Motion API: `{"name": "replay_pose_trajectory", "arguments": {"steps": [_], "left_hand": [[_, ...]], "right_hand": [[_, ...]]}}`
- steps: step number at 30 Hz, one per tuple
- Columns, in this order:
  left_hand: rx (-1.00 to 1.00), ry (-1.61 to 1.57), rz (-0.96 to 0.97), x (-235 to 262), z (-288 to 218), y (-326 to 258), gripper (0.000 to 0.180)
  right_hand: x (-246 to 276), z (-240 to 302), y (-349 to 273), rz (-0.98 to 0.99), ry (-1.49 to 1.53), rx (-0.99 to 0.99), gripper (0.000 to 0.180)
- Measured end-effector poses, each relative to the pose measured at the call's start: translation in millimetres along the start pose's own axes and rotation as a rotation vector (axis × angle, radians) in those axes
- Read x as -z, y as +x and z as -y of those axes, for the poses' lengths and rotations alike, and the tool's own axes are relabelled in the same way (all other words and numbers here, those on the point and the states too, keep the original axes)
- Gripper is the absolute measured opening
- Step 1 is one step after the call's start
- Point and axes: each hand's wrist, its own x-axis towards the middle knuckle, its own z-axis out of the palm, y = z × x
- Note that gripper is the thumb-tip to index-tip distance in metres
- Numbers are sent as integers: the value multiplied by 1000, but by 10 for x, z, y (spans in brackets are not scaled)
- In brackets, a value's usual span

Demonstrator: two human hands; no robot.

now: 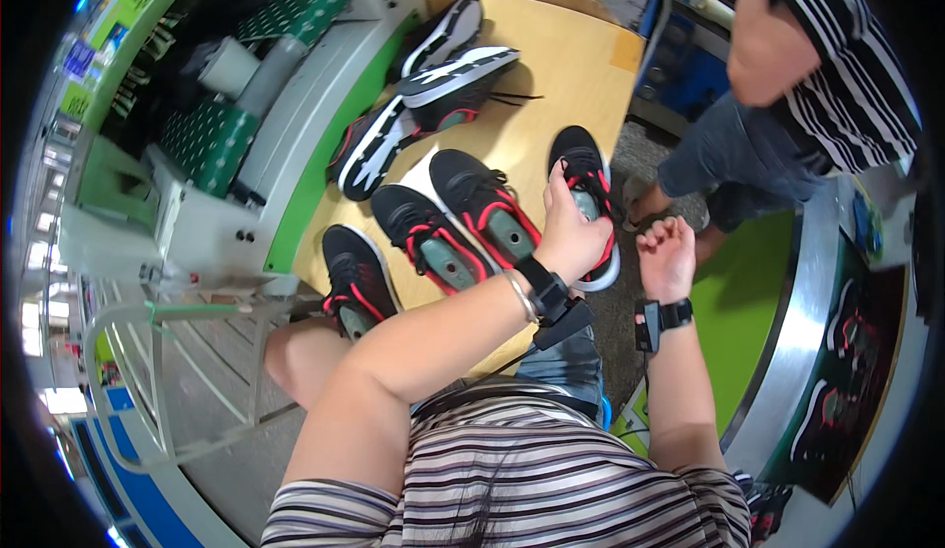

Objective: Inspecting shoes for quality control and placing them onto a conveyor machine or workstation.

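Note:
My left hand [574,236] is closed on a black sneaker [574,144] with red trim and a white sole, at the right edge of the wooden table. Its fingers lie around the shoe's opening, where part of a grey-green shoe last [588,203] shows. My right hand [667,256] is raised beyond the table's right side, palm up, fingers loosely bent and apart, with nothing visible in it. Left of my left hand, two matching sneakers [463,176] stand side by side with lasts [448,264] inside. Another sneaker [349,257] stands at the table's near left.
Several sneakers [458,77] lie soles outward at the back of the wooden table [566,41]. A machine [340,65] borders the left. At far right are a person [837,65] and a green conveyor belt [743,292]. A metal rack [162,390] stands lower left.

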Motion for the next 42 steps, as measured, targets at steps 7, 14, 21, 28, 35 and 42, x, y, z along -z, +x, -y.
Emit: {"name": "replay_pose_trajectory", "arguments": {"steps": [7,14,21,28,35,42], "left_hand": [[200,-391,186,1583,-1176,-372,54],[-166,-97,-347,2678,-1444,-971,65],[-104,-202,-521,3382,-1427,-1452,58],[-152,-241,-521,3734,-1610,-1180,56],[-388,106,-824,4256,-1735,190,61],[-132,430,-1049,4916,-1439,972,39]], "right_hand": [[-528,-283,-273,298,-727,130,19],[-1575,-911,272,877,-1145,152,56],[-1909,-804,25,1234,-1492,133,55],[-1345,-975,-867,746,-1816,749,67],[-1155,-1202,-808,544,-1547,570,65],[-1125,-1207,-740,479,-1289,372,58]]}}
